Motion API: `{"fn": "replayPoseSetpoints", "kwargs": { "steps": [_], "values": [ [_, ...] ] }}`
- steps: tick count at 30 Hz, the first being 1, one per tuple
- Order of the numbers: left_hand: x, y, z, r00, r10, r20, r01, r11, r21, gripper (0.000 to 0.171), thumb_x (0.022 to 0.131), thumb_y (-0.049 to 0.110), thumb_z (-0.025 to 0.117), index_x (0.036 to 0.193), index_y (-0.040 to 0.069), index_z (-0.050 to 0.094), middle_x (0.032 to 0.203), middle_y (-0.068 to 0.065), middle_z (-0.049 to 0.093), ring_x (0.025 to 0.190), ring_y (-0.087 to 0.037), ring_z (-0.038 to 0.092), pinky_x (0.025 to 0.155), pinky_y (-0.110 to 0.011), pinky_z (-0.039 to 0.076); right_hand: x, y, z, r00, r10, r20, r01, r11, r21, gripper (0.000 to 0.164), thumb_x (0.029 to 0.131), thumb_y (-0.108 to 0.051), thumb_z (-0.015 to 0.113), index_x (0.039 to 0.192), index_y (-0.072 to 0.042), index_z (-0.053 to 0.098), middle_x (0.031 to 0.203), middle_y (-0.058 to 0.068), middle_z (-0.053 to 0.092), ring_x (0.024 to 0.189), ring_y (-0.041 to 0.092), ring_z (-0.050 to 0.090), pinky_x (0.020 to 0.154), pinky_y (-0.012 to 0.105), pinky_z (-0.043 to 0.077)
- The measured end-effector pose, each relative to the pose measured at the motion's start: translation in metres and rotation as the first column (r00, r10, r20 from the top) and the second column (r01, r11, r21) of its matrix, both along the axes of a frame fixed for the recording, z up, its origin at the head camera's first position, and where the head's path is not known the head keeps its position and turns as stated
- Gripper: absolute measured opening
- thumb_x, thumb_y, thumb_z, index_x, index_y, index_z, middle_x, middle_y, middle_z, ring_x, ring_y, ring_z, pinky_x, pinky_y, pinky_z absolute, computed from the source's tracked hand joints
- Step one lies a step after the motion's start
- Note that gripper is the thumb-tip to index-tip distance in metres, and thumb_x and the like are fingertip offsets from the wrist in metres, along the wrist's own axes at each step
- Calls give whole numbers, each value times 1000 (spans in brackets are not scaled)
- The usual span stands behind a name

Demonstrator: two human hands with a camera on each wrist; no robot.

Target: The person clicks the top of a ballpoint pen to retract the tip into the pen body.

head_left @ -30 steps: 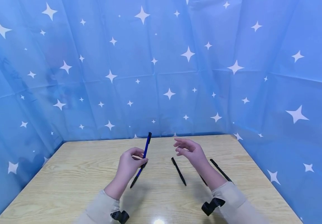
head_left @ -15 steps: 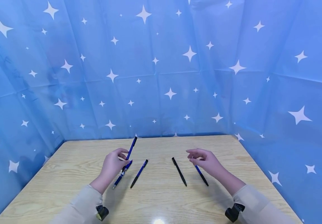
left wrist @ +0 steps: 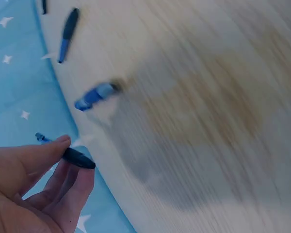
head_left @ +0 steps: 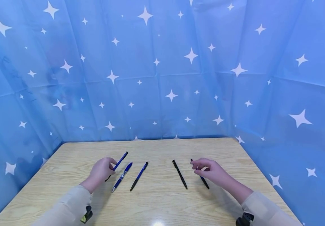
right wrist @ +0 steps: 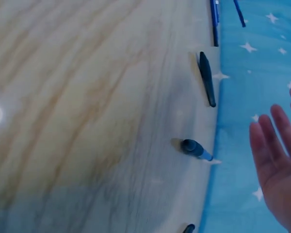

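At the left of the table my left hand (head_left: 101, 171) pinches a slim blue pen (head_left: 121, 159) between thumb and fingers, tilted with its upper end away from me. In the left wrist view this pen's dark grip (left wrist: 78, 158) pokes out past the fingertips. Just right of that hand lies a blue pen with a silvery tip (head_left: 120, 180), then a blue pen with a black grip (head_left: 139, 176). My right hand (head_left: 209, 167) hovers with loosely bent fingers over another blue-and-black pen (head_left: 204, 182), partly hiding it. The right wrist view shows the fingers (right wrist: 271, 141) apart, holding nothing.
A black pen (head_left: 180, 174) lies right of the table's middle. One more dark pen (right wrist: 189, 228) peeks in at the bottom of the right wrist view; my right forearm covers it in the head view. A blue star-patterned curtain (head_left: 162, 78) surrounds the wooden table (head_left: 162, 207).
My left hand has moved left and lowered its pen, uncovering the silvery-tipped pen. My right hand has shifted right and down, empty throughout. The pens on the table lie still.
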State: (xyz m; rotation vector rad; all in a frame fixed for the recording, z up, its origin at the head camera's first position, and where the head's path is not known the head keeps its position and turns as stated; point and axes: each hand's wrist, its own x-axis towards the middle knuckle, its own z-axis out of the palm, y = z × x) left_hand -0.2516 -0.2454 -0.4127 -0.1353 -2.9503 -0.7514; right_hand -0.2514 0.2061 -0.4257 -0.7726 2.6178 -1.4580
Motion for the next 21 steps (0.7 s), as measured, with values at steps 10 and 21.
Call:
{"fn": "replayPoseSetpoints", "kwargs": {
  "steps": [10, 21],
  "values": [
    [-2, -16, -7, 998, 9, 67, -3, 997, -77, 27, 74, -10, 77, 99, -4, 69, 78, -5, 63, 69, -18, 59, 57, -33, 50, 9, 8, 0, 995, 95, 9, -95, 988, 118, 35, 93, -13, 67, 127, -5, 63, 108, 13, 63, 89, 14, 58, 71, 29, 53],
    [0, -23, -12, 994, 19, 108, -5, 991, -131, 29, 69, -5, 84, 94, -1, 71, 87, -9, 67, 69, -18, 59, 60, -35, 51, 10, 25, 0, 993, 117, 23, -119, 986, 120, 40, 92, -17, 69, 127, 0, 62, 108, 15, 62, 88, 13, 59, 68, 29, 53]
  ]
}}
